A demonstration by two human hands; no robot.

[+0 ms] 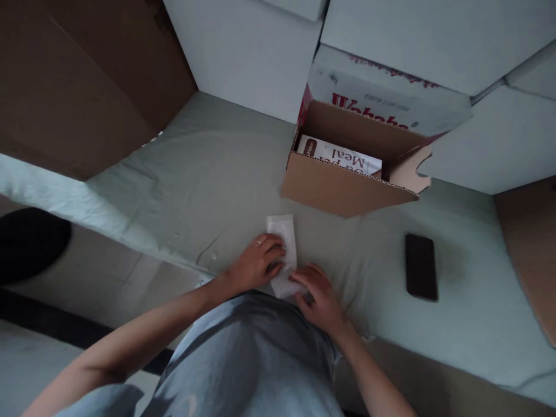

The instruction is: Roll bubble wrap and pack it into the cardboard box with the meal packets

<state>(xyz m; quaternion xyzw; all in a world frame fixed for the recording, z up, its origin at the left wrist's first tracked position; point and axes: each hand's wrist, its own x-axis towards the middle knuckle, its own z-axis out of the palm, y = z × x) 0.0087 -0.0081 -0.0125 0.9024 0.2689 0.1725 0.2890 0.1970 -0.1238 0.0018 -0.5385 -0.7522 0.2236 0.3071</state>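
A small white packet (284, 237) lies flat on the pale green sheet (208, 179) near its front edge. My left hand (257, 265), with a ring on one finger, rests on the packet's left side, fingers curled down onto it. My right hand (318, 292) pinches the packet's near end with bent fingers. Both hands press the packet against the sheet. Behind it stands an open cardboard box (347, 185) holding a white carton (339, 155) with red lettering.
A black phone (421, 266) lies on the sheet to the right. Brown cardboard (78, 75) leans at the back left and another piece (532, 243) at the far right. White boxes (252, 52) stand stacked behind. The floor lies to the left.
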